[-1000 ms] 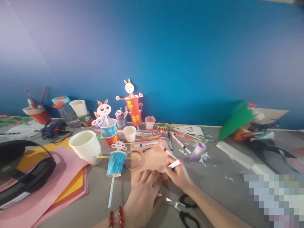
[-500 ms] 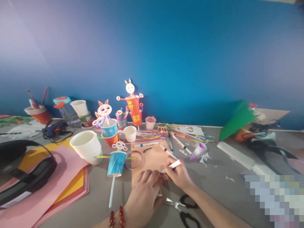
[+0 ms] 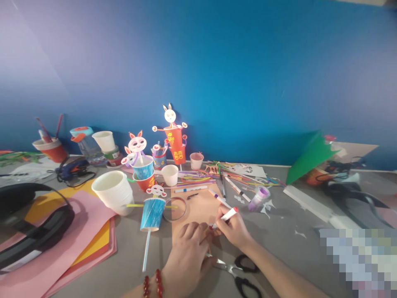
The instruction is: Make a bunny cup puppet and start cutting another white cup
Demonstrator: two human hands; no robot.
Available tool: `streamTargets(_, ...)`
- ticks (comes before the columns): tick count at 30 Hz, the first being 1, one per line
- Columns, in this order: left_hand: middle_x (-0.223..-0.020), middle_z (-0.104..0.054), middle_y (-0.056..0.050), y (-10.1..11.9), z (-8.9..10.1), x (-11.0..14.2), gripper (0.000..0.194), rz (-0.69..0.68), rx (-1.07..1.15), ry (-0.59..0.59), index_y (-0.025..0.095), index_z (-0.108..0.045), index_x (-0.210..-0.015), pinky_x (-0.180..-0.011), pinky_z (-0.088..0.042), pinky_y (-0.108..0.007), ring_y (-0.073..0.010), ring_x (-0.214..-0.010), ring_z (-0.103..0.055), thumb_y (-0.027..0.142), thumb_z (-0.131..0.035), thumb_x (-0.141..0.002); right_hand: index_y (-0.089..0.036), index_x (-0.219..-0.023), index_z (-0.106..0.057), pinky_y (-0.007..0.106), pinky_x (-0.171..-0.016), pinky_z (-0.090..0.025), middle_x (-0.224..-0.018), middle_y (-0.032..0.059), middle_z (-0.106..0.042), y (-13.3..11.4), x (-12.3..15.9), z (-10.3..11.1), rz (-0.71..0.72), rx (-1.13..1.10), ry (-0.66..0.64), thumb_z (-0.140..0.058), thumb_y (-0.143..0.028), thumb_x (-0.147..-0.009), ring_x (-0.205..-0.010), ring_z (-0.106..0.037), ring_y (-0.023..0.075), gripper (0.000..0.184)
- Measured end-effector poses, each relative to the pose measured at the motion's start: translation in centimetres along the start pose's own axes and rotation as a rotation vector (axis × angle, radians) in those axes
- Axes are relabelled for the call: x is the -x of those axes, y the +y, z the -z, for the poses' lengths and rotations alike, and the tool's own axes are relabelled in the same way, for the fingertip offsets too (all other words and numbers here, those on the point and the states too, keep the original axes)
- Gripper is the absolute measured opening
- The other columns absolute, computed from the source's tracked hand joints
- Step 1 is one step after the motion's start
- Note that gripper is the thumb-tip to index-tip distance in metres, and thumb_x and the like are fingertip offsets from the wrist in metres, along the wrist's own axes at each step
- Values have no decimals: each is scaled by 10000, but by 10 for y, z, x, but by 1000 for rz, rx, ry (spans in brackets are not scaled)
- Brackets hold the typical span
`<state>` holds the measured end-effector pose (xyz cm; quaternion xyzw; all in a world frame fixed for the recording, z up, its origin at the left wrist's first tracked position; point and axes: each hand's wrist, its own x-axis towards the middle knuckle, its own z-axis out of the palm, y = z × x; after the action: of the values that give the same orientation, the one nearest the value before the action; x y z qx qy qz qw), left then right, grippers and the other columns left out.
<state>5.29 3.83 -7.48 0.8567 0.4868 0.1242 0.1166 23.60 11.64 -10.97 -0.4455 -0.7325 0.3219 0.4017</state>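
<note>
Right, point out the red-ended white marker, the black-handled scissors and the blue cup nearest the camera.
Red-ended white marker [image 3: 228,214]: head view, on the white barrel.
Black-handled scissors [image 3: 230,268]: head view, on the metal near the pivot.
Blue cup [image 3: 152,214]: head view, mid-side.

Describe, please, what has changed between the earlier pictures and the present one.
No object visibly moved; only the whole view shifted slightly. Nothing was taken hold of or let go. The right hand still grips the red-ended marker, and the left hand stays partly over the brown sheet. The scissors and nearest blue cup also stayed.
</note>
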Motion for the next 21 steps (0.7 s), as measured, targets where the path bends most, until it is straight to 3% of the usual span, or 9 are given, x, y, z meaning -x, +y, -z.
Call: streamTargets(21,-1337,-565,-62,0,-1,1,486,5,21,6,249,-545,-1343,-1038,-398,-446,-292,-1174,-477,363,-660,-885,-241,-604,-400,219,-468,-285,-522,-72,-386,-1,1,0,-15,-9,22,-500,-192,-757,-487,-391,124,190)
